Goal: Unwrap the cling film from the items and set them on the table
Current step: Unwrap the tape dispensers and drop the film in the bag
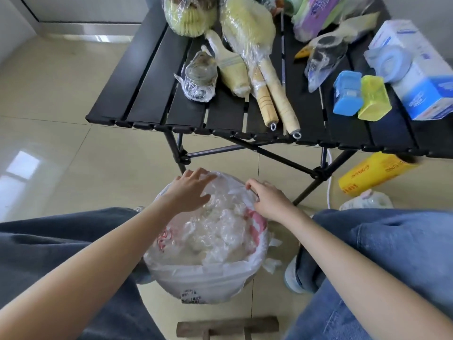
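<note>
**Both hands at the bin of discarded film**

Nearest the camera, a wooden stool edge [228,326] shows on the tiled floor [61,133], between two knees in blue jeans [392,244]. Just beyond stands a bin lined with a white plastic bag [208,273], heaped with crumpled cling film [220,224]. The left hand [190,192] lies flat on the heap, its grip released with fingers spread across the film. The right hand [268,200] rests at the bin's far rim, its grip curled with the fingertips pinching the bag's edge, though how firmly is hard to tell.

To the right on the floor lie a small wrapped bundle [367,202] and, further off, a yellow film box [375,171] partly under the worktop [152,77]. On that black slatted worktop, the blue box [346,93] and yellow box [373,100] stand unwrapped, touching each other, beside a blue-and-white carton [426,79]. Left of them lie still-wrapped things: two long-handled brushes [267,79], a paintbrush [230,69], a glass jar [199,78] and a dark item in film [326,56]. At the far edge sit a wrapped round brush [190,14] and a purple pack [316,13].
</note>
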A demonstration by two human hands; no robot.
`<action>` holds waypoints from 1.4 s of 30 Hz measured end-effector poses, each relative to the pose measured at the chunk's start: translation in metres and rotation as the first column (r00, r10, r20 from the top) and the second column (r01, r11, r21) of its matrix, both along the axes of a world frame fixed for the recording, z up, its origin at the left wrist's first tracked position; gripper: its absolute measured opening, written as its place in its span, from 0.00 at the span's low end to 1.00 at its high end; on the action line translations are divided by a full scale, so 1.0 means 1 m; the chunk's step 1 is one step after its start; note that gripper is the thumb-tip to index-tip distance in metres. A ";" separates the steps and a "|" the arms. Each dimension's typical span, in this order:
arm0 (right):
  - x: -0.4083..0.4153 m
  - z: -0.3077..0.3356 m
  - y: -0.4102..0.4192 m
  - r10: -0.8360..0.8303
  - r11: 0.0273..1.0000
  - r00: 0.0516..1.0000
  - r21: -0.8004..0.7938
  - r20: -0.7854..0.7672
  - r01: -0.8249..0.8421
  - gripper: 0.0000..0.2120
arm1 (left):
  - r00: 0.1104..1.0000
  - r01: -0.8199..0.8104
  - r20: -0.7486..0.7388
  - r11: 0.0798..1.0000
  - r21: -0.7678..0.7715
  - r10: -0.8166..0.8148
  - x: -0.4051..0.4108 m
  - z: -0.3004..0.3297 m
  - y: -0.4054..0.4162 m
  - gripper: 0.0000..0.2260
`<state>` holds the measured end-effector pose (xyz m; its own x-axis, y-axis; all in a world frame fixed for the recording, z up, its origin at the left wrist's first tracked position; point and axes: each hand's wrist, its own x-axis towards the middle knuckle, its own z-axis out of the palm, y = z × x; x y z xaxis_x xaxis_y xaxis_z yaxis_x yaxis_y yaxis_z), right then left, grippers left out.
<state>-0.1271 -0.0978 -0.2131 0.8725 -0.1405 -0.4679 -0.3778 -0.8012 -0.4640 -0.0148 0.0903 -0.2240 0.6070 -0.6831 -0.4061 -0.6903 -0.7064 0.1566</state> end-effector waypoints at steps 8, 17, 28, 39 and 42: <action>-0.016 0.051 -0.014 0.075 0.995 0.994 -0.075 0.074 -0.069 0.17 | 0.990 0.131 -0.039 0.990 -0.048 -0.132 -0.015 0.047 -0.021 0.24; -0.066 0.191 -0.034 0.035 0.995 0.900 -0.095 0.434 0.007 0.11 | 0.950 0.020 -0.232 0.783 -0.622 -0.209 -0.074 0.185 -0.056 0.10; -0.018 0.220 -0.101 -0.185 0.964 0.758 -0.035 0.625 0.264 0.12 | 0.984 -0.141 -0.021 0.700 -0.700 0.177 -0.015 0.224 -0.173 0.15; 0.002 0.194 -0.122 -0.212 0.971 0.765 0.039 0.609 0.238 0.15 | 0.953 -0.229 -0.030 0.653 -0.722 0.301 0.000 0.192 -0.200 0.17; 0.001 0.195 -0.115 -0.281 0.950 0.639 0.114 0.716 0.290 0.15 | 0.958 -0.234 -0.109 0.510 -0.828 0.264 -0.014 0.208 -0.178 0.18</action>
<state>-0.1264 -0.2132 -0.0178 0.8500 -0.4420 0.2866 -0.1434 -0.7177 -0.6814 -0.0287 -0.0882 -0.0165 0.8079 -0.5207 0.2758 -0.5216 -0.4141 0.7460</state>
